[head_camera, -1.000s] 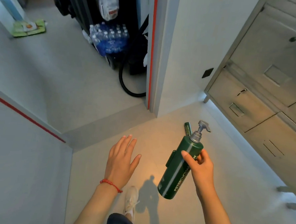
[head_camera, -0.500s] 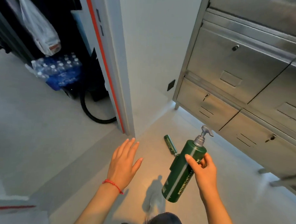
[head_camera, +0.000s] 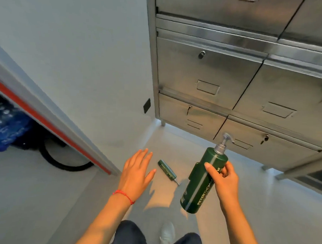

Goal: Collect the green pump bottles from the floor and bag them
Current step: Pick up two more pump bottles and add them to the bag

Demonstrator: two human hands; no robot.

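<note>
Green pump bottle (head_camera: 201, 181) held above the floor (head_camera: 263, 211) in the right hand (head_camera: 223, 178)

Its fingers clamp the tilted bottle, pump up; a second green bottle (head_camera: 167, 169) lies on the floor beside the left hand (head_camera: 136, 172), fingers spread and empty; metal cabinet (head_camera: 233, 79) beyond.

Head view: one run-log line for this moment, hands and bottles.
right hand: holds green pump bottle | left hand: open, empty | second green bottle: lying on floor | bag: not in view

Pale grey floor (head_camera: 263, 211). One small green bottle (head_camera: 166, 169) lies on its side near the wall corner. Steel cabinet (head_camera: 224, 78) stands on short legs. Black hose (head_camera: 61, 163) curls by the doorway.
</note>
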